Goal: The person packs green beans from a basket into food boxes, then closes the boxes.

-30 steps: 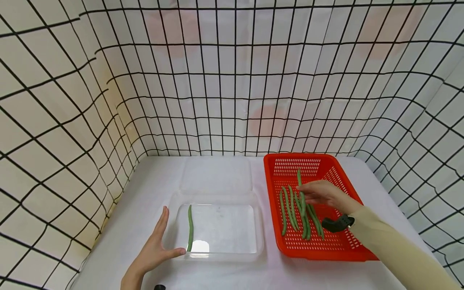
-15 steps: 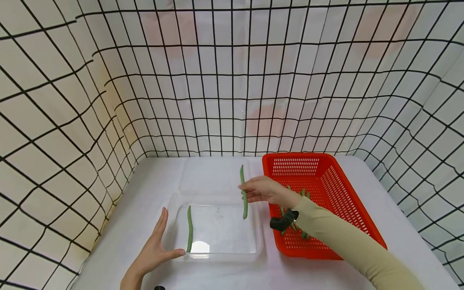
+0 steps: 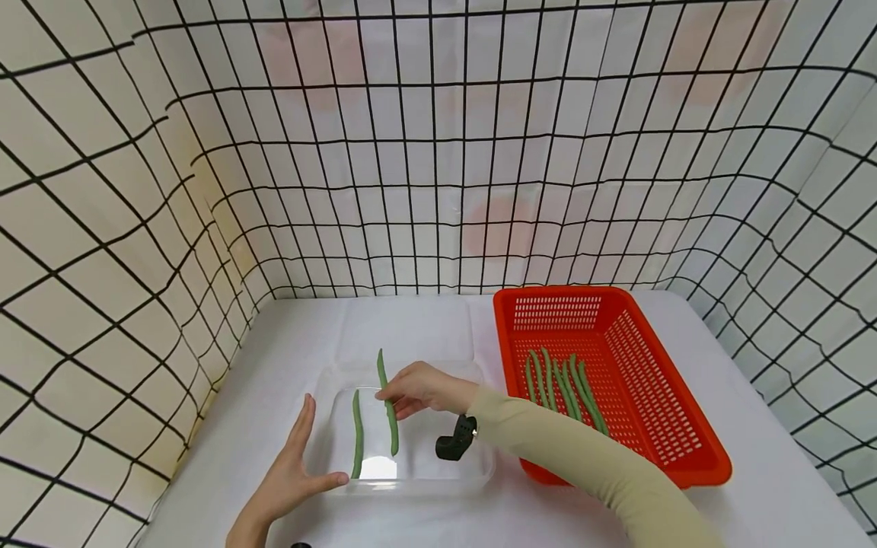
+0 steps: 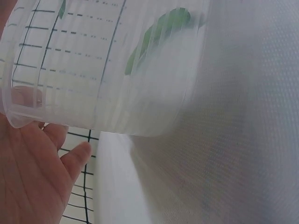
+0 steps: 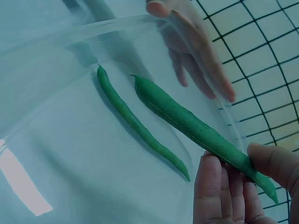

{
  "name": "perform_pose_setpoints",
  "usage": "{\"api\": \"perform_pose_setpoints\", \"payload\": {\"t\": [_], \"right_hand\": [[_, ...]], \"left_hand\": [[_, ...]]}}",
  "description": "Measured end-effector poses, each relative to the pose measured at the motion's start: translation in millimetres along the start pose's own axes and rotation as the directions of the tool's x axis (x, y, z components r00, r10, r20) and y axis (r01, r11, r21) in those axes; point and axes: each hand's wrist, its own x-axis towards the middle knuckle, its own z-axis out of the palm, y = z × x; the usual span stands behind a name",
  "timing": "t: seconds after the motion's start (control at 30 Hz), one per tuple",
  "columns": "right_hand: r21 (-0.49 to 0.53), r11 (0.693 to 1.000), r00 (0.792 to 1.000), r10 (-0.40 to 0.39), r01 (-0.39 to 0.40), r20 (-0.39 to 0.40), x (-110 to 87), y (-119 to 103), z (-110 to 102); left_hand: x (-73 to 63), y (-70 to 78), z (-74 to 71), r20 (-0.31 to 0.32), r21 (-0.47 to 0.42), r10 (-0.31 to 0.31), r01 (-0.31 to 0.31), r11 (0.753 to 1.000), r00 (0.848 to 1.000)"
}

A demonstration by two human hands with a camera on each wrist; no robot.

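Note:
My right hand (image 3: 426,388) pinches a green bean (image 3: 387,403) between thumb and fingers above a clear plastic container (image 3: 445,481). In the right wrist view that held bean (image 5: 187,122) slants over another green bean (image 5: 135,125), which lies on the container's floor along its left side. My left hand (image 3: 286,473) is beside the container's left wall, fingers straight and thumb spread toward the front corner. The left wrist view has this hand (image 4: 35,172) at the rim, with a bean (image 4: 156,37) blurred through the ribbed wall.
A red plastic basket (image 3: 661,365) to the right holds several green beans (image 3: 551,380), partly hidden by my right sleeve (image 3: 569,441). Behind the container its clear lid (image 3: 411,327) lies on the white table (image 3: 301,327). Black grid netting (image 3: 438,183) surrounds the table.
My right hand lifted a green bean out of the red basket and carried it left over the clear container. The left hand stays in place.

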Motion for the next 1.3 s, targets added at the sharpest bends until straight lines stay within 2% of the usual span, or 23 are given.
{"api": "perform_pose_setpoints", "payload": {"t": [0.13,0.47,0.67,0.8,0.93,1.1,1.2,1.3], "right_hand": [[-0.015,1.000,1.000,0.006,-0.006,0.005,7.0,4.3,12.4],[-0.066,0.996,0.997,0.050,-0.053,-0.058,19.6,18.1,25.6],[-0.049,0.996,0.997,0.069,-0.071,-0.036,20.6,24.9,25.3],[-0.062,0.997,0.999,0.050,-0.051,-0.014,15.3,21.5,18.8],[-0.107,0.994,1.000,0.005,-0.005,-0.002,4.8,12.8,2.8],[-0.144,0.987,0.998,-0.067,0.067,0.008,-15.5,1.1,-34.7],[-0.147,0.985,0.995,-0.093,0.089,-0.018,-30.2,-0.9,-64.5],[-0.141,0.985,0.989,-0.116,0.103,-0.087,-46.7,2.1,-97.5]], "left_hand": [[0.0,0.0,-0.2,0.004,-0.005,-0.001,0.001,1.000,1.000],[-0.4,-2.3,0.0,-0.008,0.000,0.016,-0.016,1.000,1.000],[-0.3,-3.4,0.6,-0.014,-0.012,0.029,-0.029,1.000,0.999],[-0.5,-2.9,0.6,-0.018,-0.008,0.031,-0.031,0.999,0.999],[-0.6,-2.6,0.6,-0.016,0.001,0.025,-0.025,1.000,1.000],[-0.2,-2.1,0.8,-0.012,-0.004,0.025,-0.025,1.000,1.000],[-0.5,-2.1,0.5,-0.013,-0.007,0.028,-0.028,1.000,1.000],[-0.7,-2.2,0.7,-0.014,-0.010,0.028,-0.028,1.000,1.000]]}}
